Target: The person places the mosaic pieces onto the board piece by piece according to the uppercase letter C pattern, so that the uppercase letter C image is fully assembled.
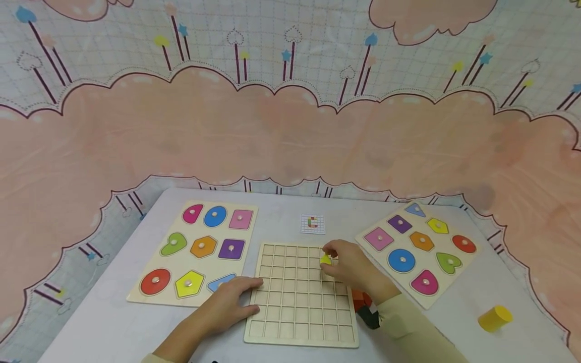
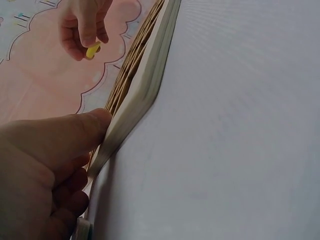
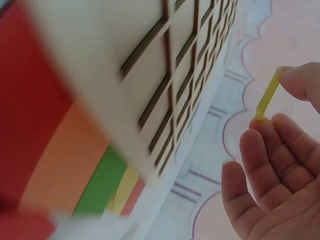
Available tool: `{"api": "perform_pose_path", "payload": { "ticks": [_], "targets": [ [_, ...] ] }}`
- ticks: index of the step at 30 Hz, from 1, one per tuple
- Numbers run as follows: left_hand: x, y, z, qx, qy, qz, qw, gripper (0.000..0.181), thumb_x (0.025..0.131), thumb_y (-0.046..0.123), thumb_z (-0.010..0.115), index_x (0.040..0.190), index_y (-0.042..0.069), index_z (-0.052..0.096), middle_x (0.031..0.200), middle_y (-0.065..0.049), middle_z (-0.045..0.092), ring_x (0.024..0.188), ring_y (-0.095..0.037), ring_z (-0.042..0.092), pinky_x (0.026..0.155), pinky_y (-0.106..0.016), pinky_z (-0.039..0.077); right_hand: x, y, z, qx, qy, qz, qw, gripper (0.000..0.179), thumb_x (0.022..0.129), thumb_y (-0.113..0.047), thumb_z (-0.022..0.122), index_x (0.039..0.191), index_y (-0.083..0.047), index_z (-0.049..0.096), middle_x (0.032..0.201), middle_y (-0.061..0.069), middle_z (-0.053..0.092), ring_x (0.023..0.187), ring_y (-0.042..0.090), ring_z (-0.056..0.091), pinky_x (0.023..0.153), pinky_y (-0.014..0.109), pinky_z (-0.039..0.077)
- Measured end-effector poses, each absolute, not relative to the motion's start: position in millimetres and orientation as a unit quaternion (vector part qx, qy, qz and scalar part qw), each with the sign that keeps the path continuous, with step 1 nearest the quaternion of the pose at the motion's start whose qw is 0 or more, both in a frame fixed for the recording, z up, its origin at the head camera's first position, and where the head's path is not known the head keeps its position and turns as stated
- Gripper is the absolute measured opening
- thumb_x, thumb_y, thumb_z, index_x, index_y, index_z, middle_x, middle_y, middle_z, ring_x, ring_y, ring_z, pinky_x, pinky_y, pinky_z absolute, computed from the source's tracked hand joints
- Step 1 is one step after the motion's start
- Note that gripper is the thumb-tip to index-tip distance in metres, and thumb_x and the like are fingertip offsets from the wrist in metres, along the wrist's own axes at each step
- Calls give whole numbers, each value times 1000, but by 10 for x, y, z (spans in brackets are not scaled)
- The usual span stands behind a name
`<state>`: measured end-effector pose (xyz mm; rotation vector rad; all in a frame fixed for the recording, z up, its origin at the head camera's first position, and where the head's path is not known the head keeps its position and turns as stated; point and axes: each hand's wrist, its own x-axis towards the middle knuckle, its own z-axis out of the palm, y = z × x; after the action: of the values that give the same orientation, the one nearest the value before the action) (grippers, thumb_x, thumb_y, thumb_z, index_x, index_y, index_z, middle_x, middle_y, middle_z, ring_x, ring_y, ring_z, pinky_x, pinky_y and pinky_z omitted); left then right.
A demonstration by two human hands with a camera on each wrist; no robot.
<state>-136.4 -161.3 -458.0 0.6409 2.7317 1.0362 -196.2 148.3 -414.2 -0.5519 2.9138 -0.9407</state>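
Observation:
My right hand [image 1: 345,262] pinches a small yellow tile [image 3: 268,95] between thumb and a fingertip, over the upper right of a wooden grid board [image 1: 301,316]. In the right wrist view the tile is seen nearly edge-on, apart from the board, with the other fingers loosely bent. My left hand [image 1: 229,305] rests at the board's left edge, index finger and thumb spread along it. The left wrist view shows its thumb [image 2: 75,137] against the rim. The grid squares that show hold no tiles.
A small card [image 1: 312,224] with a coloured pattern lies behind the board. Shape puzzle boards with knobs flank it at left [image 1: 175,267] and right [image 1: 433,247]. A yellow cylinder [image 1: 495,318] lies at far right. Red pieces [image 1: 360,299] sit beside the grid board, under the right forearm.

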Motion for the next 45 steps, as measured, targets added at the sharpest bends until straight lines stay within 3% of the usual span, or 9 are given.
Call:
{"api": "perform_pose_path", "payload": {
  "ticks": [19,45],
  "targets": [
    [-1359,-1622,-4579,218,909,348,77,52,88,22,78,134,5,61,132,-6,62,127,-31,53,106,-55,41,-2148,1026,-4230,-232,925,-294,59,31,89,-17,73,113,1,66,102,5,65,94,21,60,87,40,54],
    [-1351,-1608,-4569,207,907,356,88,52,88,23,78,134,6,61,135,-5,61,129,-31,51,108,-55,40,-2278,828,-4318,-228,938,-244,92,27,90,-24,72,109,-5,68,103,4,67,90,18,59,89,38,53]
  ]
}}
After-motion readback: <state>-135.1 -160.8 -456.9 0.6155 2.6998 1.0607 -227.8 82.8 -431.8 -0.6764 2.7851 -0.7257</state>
